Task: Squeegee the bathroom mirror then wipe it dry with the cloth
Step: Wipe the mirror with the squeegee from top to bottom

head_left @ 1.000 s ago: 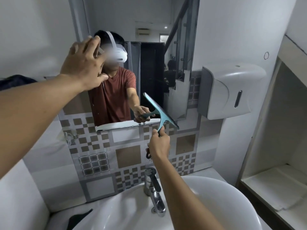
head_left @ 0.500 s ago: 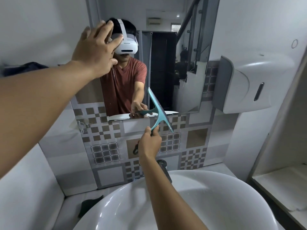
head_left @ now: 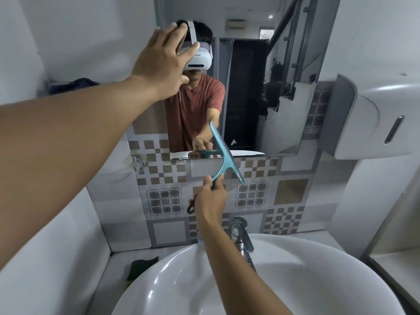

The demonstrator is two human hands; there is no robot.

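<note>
At the left edge a dark blue cloth (head_left: 75,85) lies bunched on a ledge; the left hand (head_left: 163,64) reaches to the upper left of the mirror (head_left: 250,87), fingers straight and spread, holding nothing; whether the palm touches the glass I cannot tell; near the centre the squeegee (head_left: 223,155) straddles the mirror's bottom edge, its blade's long axis steeply diagonal, top end up-left on the glass, bottom end down-right over the patterned tiles (head_left: 163,201); its handle points down-left into the right hand (head_left: 210,201), which grips it; below lie the tap (head_left: 241,235) and white sink (head_left: 295,280); a white dispenser (head_left: 375,119) hangs at right.
</note>
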